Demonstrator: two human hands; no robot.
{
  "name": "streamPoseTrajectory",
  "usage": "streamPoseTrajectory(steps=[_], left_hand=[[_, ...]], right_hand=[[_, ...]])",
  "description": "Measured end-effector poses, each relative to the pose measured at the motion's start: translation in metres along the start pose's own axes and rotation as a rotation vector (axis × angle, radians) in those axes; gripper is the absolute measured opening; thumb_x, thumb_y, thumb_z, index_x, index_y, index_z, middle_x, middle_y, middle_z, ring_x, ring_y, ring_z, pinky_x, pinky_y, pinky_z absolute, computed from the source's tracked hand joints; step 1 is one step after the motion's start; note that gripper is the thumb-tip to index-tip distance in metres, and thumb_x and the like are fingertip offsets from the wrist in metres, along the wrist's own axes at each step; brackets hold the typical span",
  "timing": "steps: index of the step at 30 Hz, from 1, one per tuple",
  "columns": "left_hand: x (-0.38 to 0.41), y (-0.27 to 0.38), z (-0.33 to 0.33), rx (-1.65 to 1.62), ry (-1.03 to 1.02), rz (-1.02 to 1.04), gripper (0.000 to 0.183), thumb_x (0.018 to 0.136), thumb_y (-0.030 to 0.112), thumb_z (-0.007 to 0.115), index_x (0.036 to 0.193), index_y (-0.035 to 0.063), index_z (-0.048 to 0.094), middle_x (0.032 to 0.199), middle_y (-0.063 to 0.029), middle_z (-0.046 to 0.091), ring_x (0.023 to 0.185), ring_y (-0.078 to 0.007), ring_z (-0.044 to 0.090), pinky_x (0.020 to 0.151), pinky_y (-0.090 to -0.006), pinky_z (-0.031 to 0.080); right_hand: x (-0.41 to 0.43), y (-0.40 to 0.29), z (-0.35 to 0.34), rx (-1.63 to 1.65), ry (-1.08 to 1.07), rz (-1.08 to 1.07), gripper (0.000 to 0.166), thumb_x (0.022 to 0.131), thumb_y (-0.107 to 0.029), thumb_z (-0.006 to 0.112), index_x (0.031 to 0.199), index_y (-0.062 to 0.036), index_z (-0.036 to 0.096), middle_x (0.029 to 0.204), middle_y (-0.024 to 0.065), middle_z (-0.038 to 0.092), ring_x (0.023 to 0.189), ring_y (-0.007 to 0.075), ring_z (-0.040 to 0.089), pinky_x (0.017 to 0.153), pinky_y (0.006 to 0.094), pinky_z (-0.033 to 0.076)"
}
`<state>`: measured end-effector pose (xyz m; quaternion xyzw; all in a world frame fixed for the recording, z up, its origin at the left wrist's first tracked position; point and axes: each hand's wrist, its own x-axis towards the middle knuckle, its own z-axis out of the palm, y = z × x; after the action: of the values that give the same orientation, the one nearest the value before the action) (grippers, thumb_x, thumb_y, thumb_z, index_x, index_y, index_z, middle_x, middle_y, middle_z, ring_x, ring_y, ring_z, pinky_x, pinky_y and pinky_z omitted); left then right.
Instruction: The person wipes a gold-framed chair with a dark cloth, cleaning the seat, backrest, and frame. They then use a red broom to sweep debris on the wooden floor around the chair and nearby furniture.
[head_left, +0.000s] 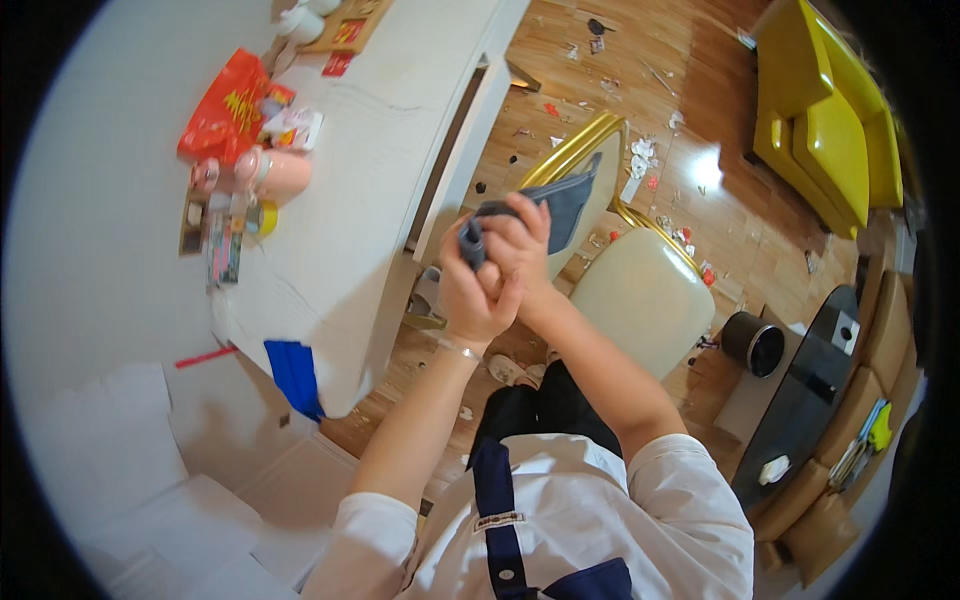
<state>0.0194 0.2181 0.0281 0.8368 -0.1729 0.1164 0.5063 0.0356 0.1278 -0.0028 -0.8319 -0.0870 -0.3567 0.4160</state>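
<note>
Both of my hands are close together in front of me, gripping a dark grey cloth. My left hand has its fingers around a bunched end of it. Pressed against that hand, my right hand closes over the part beside it. The cloth's flat, loose part extends to the right, in front of the gold-framed backrest of a cream chair; whether it touches the chair I cannot tell. A white marble-patterned table stands to the left of my hands, its drawer pulled out.
A blue cloth hangs over the table's near corner. Along the wall are a pink bottle, tape and a red bag. Litter covers the wooden floor. Rightward are a trash bin, black coffee table and yellow armchair.
</note>
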Motion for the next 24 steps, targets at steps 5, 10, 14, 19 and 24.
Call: streamPoseTrajectory(steps=[5,10,14,19,24], left_hand=[[-0.02,0.009,-0.002,-0.144,0.092,-0.3,0.036,0.093,0.017,0.049,0.122,-0.0025,0.038,0.126,-0.0192,0.047,0.112,-0.0281,0.049,0.096,-0.0346,0.038],[-0.101,0.004,-0.043,-0.127,0.33,-0.614,0.021,0.093,0.011,0.047,0.11,-0.0026,0.048,0.117,-0.0194,0.055,0.107,-0.0277,0.055,0.093,-0.0348,0.041],[-0.142,-0.024,-0.106,-0.059,0.369,-0.723,0.018,0.094,0.01,0.046,0.107,-0.0031,0.049,0.107,-0.0167,0.059,0.099,-0.024,0.058,0.087,-0.0335,0.045],[-0.116,-0.069,-0.196,0.236,0.48,-0.624,0.025,0.094,0.009,0.045,0.114,-0.0058,0.045,0.119,-0.0223,0.052,0.108,-0.0295,0.052,0.096,-0.0378,0.04],[-0.17,-0.124,-0.226,0.682,0.019,-0.495,0.052,0.085,0.011,0.052,0.132,-0.003,0.036,0.141,-0.0285,0.028,0.129,-0.0463,0.028,0.104,-0.0483,0.028]], right_hand=[[-0.024,-0.01,-0.008,0.044,-0.169,-0.028,0.018,0.074,-0.022,0.061,0.087,-0.0106,0.065,0.11,0.0026,0.059,0.122,0.0301,0.038,0.098,0.0541,0.023],[-0.092,-0.063,-0.002,0.031,-0.536,-0.062,0.022,0.075,-0.022,0.061,0.094,-0.0113,0.064,0.109,0.0057,0.059,0.119,0.0303,0.044,0.09,0.058,0.033],[-0.12,-0.107,0.025,0.252,-0.633,0.082,0.041,0.072,-0.011,0.064,0.113,-0.0095,0.058,0.126,0.0132,0.052,0.125,0.0358,0.04,0.098,0.0583,0.03],[-0.105,-0.162,0.106,0.274,-0.499,0.155,0.053,0.079,-0.016,0.065,0.129,-0.0143,0.049,0.143,0.0178,0.032,0.13,0.0439,0.028,0.103,0.0573,0.025],[-0.18,-0.176,0.161,-0.071,-0.853,0.183,0.046,0.086,-0.03,0.055,0.13,-0.0213,0.05,0.144,0.0137,0.032,0.129,0.047,0.028,0.101,0.0583,0.028]])
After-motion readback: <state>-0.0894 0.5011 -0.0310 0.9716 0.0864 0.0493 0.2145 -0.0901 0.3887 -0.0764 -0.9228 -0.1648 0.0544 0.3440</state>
